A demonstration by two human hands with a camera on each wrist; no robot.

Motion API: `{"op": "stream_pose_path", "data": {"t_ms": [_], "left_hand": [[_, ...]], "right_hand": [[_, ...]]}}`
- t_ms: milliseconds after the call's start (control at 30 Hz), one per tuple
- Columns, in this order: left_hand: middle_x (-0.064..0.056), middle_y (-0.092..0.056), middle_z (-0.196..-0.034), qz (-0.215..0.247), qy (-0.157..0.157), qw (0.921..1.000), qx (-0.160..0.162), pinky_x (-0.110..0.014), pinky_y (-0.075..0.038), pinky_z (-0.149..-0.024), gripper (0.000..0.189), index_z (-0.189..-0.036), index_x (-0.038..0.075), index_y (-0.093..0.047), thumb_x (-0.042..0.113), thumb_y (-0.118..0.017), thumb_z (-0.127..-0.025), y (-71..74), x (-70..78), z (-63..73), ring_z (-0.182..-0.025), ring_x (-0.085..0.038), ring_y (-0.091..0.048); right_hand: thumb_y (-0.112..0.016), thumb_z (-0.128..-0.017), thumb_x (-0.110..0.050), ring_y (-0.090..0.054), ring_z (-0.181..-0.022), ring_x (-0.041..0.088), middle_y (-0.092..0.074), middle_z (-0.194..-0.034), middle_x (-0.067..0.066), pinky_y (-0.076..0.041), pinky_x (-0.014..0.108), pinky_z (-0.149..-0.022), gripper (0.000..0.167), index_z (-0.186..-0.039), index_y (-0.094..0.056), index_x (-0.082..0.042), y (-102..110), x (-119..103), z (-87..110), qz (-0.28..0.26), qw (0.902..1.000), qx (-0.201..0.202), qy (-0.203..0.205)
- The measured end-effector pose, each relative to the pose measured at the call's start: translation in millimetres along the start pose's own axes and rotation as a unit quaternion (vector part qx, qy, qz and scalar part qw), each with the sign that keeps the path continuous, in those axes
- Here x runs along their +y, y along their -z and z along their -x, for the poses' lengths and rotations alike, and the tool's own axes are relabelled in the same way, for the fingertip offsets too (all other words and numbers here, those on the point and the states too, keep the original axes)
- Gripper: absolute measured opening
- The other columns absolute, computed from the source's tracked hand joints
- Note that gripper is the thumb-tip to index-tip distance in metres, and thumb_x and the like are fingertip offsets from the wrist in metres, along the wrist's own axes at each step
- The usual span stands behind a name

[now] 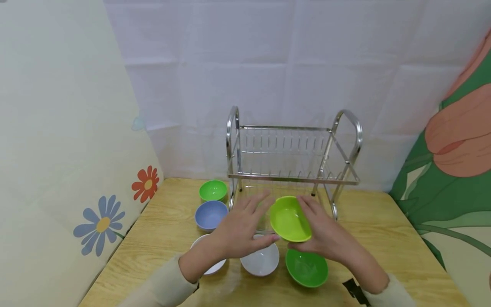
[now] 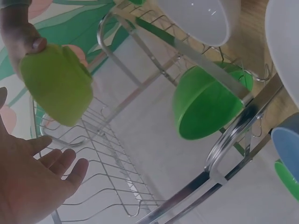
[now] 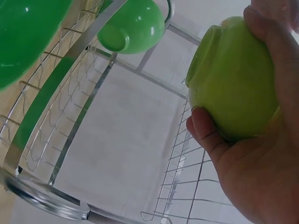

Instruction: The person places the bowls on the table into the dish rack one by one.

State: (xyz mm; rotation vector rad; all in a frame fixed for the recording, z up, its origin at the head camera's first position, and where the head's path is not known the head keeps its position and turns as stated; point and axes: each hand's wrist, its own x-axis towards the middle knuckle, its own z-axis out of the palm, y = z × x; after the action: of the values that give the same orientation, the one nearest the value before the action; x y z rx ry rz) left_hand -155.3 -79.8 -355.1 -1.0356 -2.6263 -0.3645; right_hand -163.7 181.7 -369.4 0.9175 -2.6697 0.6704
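I count seven bowls in all: three green bowls [image 1: 307, 268], two white bowls [image 1: 261, 260], one blue bowl [image 1: 212, 215] and one yellow-green bowl [image 1: 287, 221]. Racks: one metal rack [image 1: 293, 179], with two arched ends [image 1: 359, 136]. Worktops: one worktop [image 1: 368, 221]. Hands: two, being one left hand [image 1: 239, 230] and one right hand [image 1: 324, 232]. Sleeves [image 1: 165, 273]: two. Daisy-type flowers on the left wall [image 1: 57, 106]: two, namely one blue flower [image 1: 101, 224] and one red flower [image 1: 146, 184].

Left hand [image 1: 242, 230] outspread; right hand [image 1: 326, 237] curled, gripping (both raised).
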Motion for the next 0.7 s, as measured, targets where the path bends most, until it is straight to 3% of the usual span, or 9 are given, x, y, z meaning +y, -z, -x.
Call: {"op": "stream_pose_path", "data": {"t_ms": [200,467,700], "left_hand": [[-0.006,-0.025,-0.165,0.041,0.013,0.9986,-0.030,-0.050,-0.036,-0.118,0.085,-0.159,0.017,-0.023,0.067,-0.048,-0.095,-9.0,-3.0,0.7,-0.147,-0.029,-0.035],[-0.008,-0.024,-0.165,0.059,0.011,0.9970,-0.049,-0.050,-0.036,-0.118,0.092,-0.161,0.016,-0.020,0.071,-0.049,-0.092,-17.8,-6.2,0.8,-0.147,-0.030,-0.037],[-0.004,-0.013,-0.169,0.082,0.012,0.9946,-0.062,-0.050,-0.042,-0.113,0.100,-0.162,0.015,-0.011,0.074,-0.048,-0.090,-22.8,-8.1,2.1,-0.145,-0.030,-0.040]], "right_hand": [[-0.094,-0.058,-0.043,-0.052,-0.130,0.042,-0.042,-0.149,0.025,-0.051,0.053,-0.101,0.122,-0.150,-0.033,0.010,-4.7,-5.2,-3.9,0.007,0.9999,0.000,0.012],[-0.092,-0.062,-0.047,-0.048,-0.134,0.044,-0.038,-0.153,0.025,-0.051,0.054,-0.100,0.122,-0.152,-0.030,0.008,-5.4,-14.3,-5.7,0.001,0.9998,-0.018,0.008],[-0.089,-0.064,-0.055,-0.052,-0.131,0.041,-0.042,-0.150,0.024,-0.053,0.050,-0.098,0.122,-0.151,-0.032,0.008,-10.1,-15.2,-6.6,0.020,0.9994,-0.009,0.025]]}}
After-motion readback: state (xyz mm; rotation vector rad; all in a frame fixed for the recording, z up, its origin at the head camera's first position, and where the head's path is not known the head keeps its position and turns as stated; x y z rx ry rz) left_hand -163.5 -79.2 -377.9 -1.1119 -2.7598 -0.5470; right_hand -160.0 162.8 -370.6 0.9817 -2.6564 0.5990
